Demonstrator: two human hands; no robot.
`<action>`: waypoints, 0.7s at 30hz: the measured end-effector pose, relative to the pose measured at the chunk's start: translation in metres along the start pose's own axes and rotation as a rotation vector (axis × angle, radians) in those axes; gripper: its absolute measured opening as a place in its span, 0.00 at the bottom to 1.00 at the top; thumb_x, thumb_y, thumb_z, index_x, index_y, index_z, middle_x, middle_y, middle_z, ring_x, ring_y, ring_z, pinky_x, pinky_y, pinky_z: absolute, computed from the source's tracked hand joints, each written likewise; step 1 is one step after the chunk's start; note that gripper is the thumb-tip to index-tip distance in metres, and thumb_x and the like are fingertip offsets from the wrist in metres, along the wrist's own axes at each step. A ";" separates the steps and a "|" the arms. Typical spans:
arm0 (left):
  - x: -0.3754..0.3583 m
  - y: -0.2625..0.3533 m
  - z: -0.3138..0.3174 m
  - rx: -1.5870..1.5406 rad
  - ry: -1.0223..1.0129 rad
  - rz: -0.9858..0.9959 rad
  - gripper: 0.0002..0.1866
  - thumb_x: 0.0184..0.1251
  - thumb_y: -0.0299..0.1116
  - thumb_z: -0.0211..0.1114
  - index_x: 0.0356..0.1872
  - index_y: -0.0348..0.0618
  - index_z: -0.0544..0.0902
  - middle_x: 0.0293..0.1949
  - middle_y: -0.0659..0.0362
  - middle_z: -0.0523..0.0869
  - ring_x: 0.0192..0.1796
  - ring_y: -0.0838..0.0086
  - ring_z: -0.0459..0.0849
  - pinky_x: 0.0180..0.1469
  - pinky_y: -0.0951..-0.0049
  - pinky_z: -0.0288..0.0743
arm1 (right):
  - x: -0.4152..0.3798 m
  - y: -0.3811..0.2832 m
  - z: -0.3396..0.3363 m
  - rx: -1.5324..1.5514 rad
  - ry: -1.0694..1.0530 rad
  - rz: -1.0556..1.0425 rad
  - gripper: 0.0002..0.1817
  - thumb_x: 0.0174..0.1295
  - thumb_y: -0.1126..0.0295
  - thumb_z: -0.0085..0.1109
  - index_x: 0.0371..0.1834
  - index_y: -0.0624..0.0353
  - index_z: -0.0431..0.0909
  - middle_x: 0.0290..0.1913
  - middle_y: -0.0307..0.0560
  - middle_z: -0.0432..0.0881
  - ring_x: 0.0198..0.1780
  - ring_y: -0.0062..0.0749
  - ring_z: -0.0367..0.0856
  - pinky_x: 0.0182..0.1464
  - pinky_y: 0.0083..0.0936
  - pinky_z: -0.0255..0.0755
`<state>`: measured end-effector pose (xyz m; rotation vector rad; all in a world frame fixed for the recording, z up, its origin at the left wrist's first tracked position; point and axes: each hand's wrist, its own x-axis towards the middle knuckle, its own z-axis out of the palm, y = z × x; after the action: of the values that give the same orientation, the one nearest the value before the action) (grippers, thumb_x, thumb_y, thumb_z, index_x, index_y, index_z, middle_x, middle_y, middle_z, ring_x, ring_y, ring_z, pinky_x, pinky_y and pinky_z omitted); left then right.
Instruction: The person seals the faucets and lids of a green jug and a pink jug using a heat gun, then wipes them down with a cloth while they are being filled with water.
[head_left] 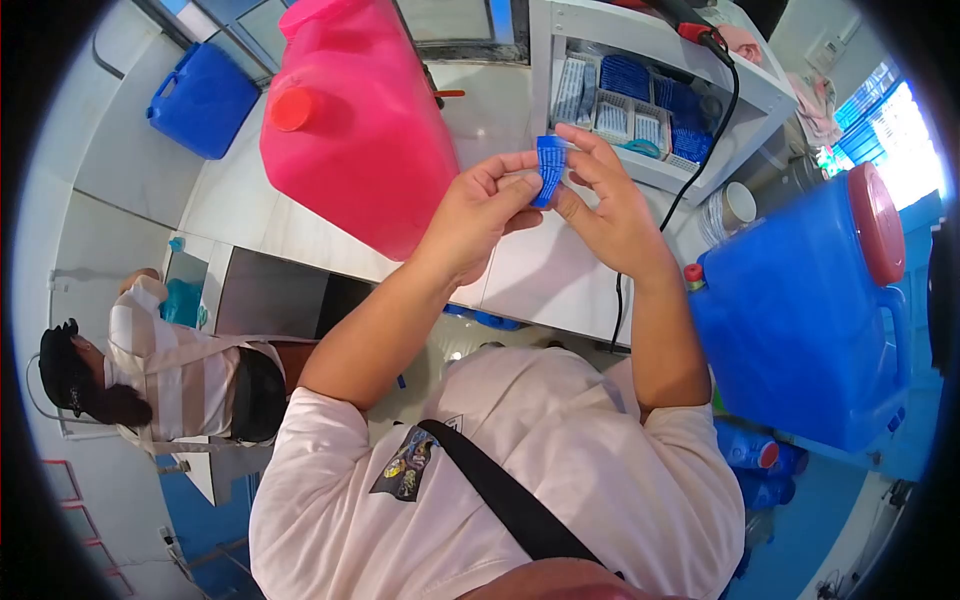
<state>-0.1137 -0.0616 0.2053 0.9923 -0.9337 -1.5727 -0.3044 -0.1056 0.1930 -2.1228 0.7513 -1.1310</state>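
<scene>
A small blue printed plastic seal [549,171] is held up between my two hands, over the white counter. My left hand [482,212] pinches it from the left, thumb on its face. From the other side my right hand [608,205] holds its right edge between thumb and fingers, with the index finger raised above. Just left of my left hand stands a large pink jug [365,130] with a red cap [296,109]. Beyond my right hand is a white cabinet [541,70] with baskets of blue printed pieces [626,78].
A large blue jug [790,310] with a red lid stands at the right. A black cord [722,120] from a red-and-black tool [690,25] hangs over the counter [540,270]. Another blue container [203,100] sits at the far left. A person [180,370] is at the left.
</scene>
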 end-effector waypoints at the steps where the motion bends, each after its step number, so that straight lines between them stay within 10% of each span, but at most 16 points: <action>1: 0.002 -0.003 0.001 0.066 0.007 0.022 0.20 0.78 0.37 0.64 0.65 0.41 0.76 0.46 0.65 0.87 0.47 0.81 0.85 0.52 0.75 0.80 | -0.004 0.004 0.000 0.040 0.042 -0.011 0.20 0.72 0.65 0.63 0.63 0.60 0.77 0.68 0.53 0.72 0.59 0.32 0.78 0.56 0.27 0.75; 5: 0.012 -0.014 0.011 0.093 0.057 0.181 0.20 0.75 0.32 0.66 0.63 0.35 0.77 0.44 0.61 0.88 0.45 0.81 0.85 0.49 0.77 0.80 | -0.014 0.005 0.002 0.582 0.207 0.183 0.18 0.73 0.63 0.64 0.58 0.63 0.77 0.57 0.47 0.79 0.55 0.26 0.79 0.54 0.24 0.75; 15: 0.016 -0.019 0.020 0.205 0.072 0.402 0.18 0.69 0.21 0.69 0.57 0.33 0.76 0.39 0.61 0.86 0.43 0.81 0.84 0.49 0.78 0.78 | -0.007 0.005 0.007 0.573 0.337 0.157 0.15 0.72 0.65 0.65 0.52 0.62 0.75 0.44 0.39 0.81 0.42 0.19 0.78 0.49 0.19 0.74; 21: 0.007 0.022 0.004 0.321 -0.152 0.311 0.16 0.70 0.23 0.68 0.56 0.39 0.79 0.36 0.63 0.85 0.40 0.82 0.83 0.45 0.80 0.77 | 0.002 0.002 -0.029 0.453 -0.104 0.196 0.20 0.73 0.67 0.63 0.62 0.62 0.70 0.47 0.38 0.81 0.44 0.20 0.79 0.51 0.21 0.75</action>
<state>-0.1109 -0.0725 0.2257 0.8994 -1.4075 -1.2716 -0.3281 -0.1156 0.2057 -1.6757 0.5755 -0.9699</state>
